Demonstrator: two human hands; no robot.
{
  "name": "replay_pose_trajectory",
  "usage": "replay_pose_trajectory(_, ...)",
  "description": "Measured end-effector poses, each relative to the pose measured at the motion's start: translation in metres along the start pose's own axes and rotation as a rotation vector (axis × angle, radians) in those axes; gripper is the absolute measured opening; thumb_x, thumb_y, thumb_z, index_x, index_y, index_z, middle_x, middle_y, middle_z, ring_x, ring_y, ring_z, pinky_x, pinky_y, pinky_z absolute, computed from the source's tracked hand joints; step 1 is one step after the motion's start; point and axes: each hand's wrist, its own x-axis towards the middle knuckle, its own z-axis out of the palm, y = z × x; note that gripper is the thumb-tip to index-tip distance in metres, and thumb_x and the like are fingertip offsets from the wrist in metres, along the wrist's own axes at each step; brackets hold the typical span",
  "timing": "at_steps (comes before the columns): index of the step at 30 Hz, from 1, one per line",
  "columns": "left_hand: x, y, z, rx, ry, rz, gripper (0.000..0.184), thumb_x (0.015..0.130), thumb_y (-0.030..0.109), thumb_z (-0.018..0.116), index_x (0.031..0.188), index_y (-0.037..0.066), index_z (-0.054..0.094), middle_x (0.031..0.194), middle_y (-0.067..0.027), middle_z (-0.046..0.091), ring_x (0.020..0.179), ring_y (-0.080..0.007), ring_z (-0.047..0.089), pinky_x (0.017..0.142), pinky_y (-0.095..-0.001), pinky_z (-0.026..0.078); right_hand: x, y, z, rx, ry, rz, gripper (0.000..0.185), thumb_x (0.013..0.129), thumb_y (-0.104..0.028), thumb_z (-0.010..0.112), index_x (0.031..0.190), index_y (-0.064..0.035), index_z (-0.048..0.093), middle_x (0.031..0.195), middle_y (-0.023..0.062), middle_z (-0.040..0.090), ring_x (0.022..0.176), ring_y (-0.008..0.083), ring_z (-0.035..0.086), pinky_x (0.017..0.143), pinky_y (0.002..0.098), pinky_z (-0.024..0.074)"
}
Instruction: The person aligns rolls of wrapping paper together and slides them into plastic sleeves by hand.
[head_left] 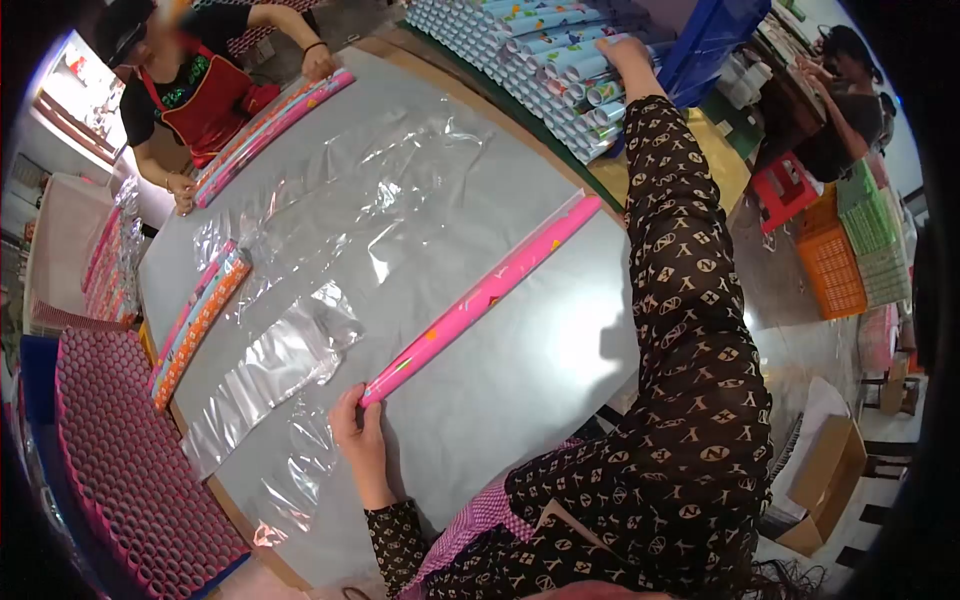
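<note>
My left hand [359, 428] is closed around the near end of a pink printed paper roll [480, 302], which looks to be in clear film. The roll lies slantwise across the grey tabletop [520, 400]. My right arm stretches far forward, and my right hand [630, 66] rests on a pile of light blue printed rolls [545, 52]. Its fingers appear curled on one of the top rolls, though they show only in part. Clear plastic sleeves [290, 360] lie spread over the table's middle and left.
Across the table a person in a red apron [205, 105] holds several rolls [275, 135]. More rolls [200, 325] lie at the left edge, above a bin of pink rolls [135, 460]. A blue panel [710, 50] stands beside the blue pile. Orange crates [832, 255] stand at right.
</note>
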Motion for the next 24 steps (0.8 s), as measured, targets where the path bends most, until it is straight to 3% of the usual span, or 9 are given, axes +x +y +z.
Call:
replay_pose_trajectory(1, 0.0, 0.001, -0.001, -0.005, -0.001, 0.003, 0.031, 0.083, 0.002, 0.066, 0.114, 0.002, 0.064, 0.118, -0.011, 0.061, 0.11, -0.0206, 0.057, 0.096, -0.0317, 0.044, 0.001, 0.002, 0.002, -0.002, 0.006, 0.001, 0.082, 0.077, -0.065, 0.064, 0.125, 0.0016, 0.06, 0.121, 0.0233, 0.063, 0.097, 0.0382, 0.067, 0.083, 0.0501, 0.0535)
replay_pose_trajectory(4, 0.0, 0.002, 0.0, 0.032, -0.008, -0.005, 0.03, 0.083, 0.001, 0.066, 0.114, 0.002, 0.064, 0.117, -0.0112, 0.061, 0.11, -0.0206, 0.057, 0.096, -0.0319, 0.044, 0.005, 0.006, 0.007, -0.051, -0.042, -0.023, 0.088, 0.077, -0.069, 0.061, 0.136, -0.0032, 0.053, 0.138, 0.0215, 0.051, 0.125, 0.0387, 0.051, 0.097, 0.0518, 0.0455)
replay_pose_trajectory(5, 0.0, 0.002, 0.0, 0.018, -0.004, -0.016, 0.03, 0.083, 0.001, 0.066, 0.114, 0.002, 0.064, 0.117, -0.011, 0.061, 0.11, -0.0205, 0.057, 0.096, -0.0318, 0.044, 0.006, 0.006, 0.008, -0.052, -0.042, -0.021, 0.088, 0.077, -0.069, 0.061, 0.136, -0.0032, 0.053, 0.138, 0.0215, 0.051, 0.125, 0.0387, 0.051, 0.097, 0.0518, 0.0455)
replay_pose_trajectory(11, -0.001, 0.001, 0.0, -0.017, 0.017, -0.059, 0.031, 0.082, 0.0, 0.067, 0.112, 0.003, 0.065, 0.116, -0.0096, 0.062, 0.107, -0.022, 0.056, 0.095, -0.033, 0.044, 0.009, 0.006, 0.005, -0.155, -0.06, -0.044, 0.089, 0.077, -0.073, 0.059, 0.133, -0.0044, 0.055, 0.137, 0.0222, 0.051, 0.119, 0.0395, 0.056, 0.092, 0.0538, 0.048)
replay_pose_trajectory(13, -0.001, 0.0, -0.001, 0.005, -0.016, -0.061, 0.031, 0.085, 0.0, 0.066, 0.116, 0.003, 0.064, 0.119, -0.0105, 0.059, 0.11, -0.02, 0.057, 0.097, -0.0313, 0.044, 0.01, 0.006, 0.005, -0.186, -0.01, -0.077, 0.086, 0.077, -0.072, 0.059, 0.127, -0.0022, 0.06, 0.13, 0.0232, 0.057, 0.111, 0.0383, 0.061, 0.088, 0.0525, 0.0502)
replay_pose_trajectory(14, -0.001, -0.003, 0.0, 0.006, -0.009, -0.034, 0.031, 0.085, 0.0, 0.065, 0.116, 0.003, 0.063, 0.119, -0.0108, 0.059, 0.111, -0.0204, 0.057, 0.097, -0.0316, 0.044, 0.009, 0.007, 0.006, -0.119, -0.009, -0.048, 0.081, 0.078, -0.071, 0.059, 0.117, -0.0006, 0.066, 0.116, 0.0221, 0.065, 0.102, 0.0371, 0.066, 0.083, 0.0497, 0.0525)
replay_pose_trajectory(18, -0.001, -0.002, -0.001, -0.008, -0.024, -0.03, 0.032, 0.085, -0.001, 0.065, 0.116, 0.002, 0.063, 0.119, -0.0115, 0.059, 0.112, -0.0212, 0.057, 0.098, -0.0322, 0.044, 0.003, 0.005, 0.002, -0.12, 0.059, -0.209, 0.072, 0.078, -0.067, 0.062, 0.109, -0.0029, 0.071, 0.107, 0.0189, 0.069, 0.095, 0.0359, 0.068, 0.08, 0.0476, 0.0535)
replay_pose_trajectory(20, 0.0, 0.001, -0.001, -0.016, -0.028, -0.041, 0.032, 0.085, -0.001, 0.065, 0.116, 0.002, 0.063, 0.119, -0.0115, 0.059, 0.112, -0.0213, 0.057, 0.099, -0.0323, 0.044, 0.001, 0.002, 0.001, -0.118, -0.003, -0.09, 0.065, 0.077, -0.064, 0.064, 0.107, -0.007, 0.072, 0.109, 0.0168, 0.069, 0.094, 0.0354, 0.068, 0.08, 0.0458, 0.0538)
replay_pose_trajectory(24, 0.0, 0.002, -0.001, -0.04, -0.033, -0.052, 0.032, 0.085, -0.001, 0.065, 0.117, 0.002, 0.063, 0.119, -0.0116, 0.059, 0.112, -0.021, 0.057, 0.098, -0.032, 0.044, 0.022, 0.006, 0.015, -0.239, 0.021, -0.065, 0.058, 0.077, -0.059, 0.066, 0.103, -0.0072, 0.073, 0.107, 0.0156, 0.07, 0.091, 0.0347, 0.068, 0.08, 0.0458, 0.0536)
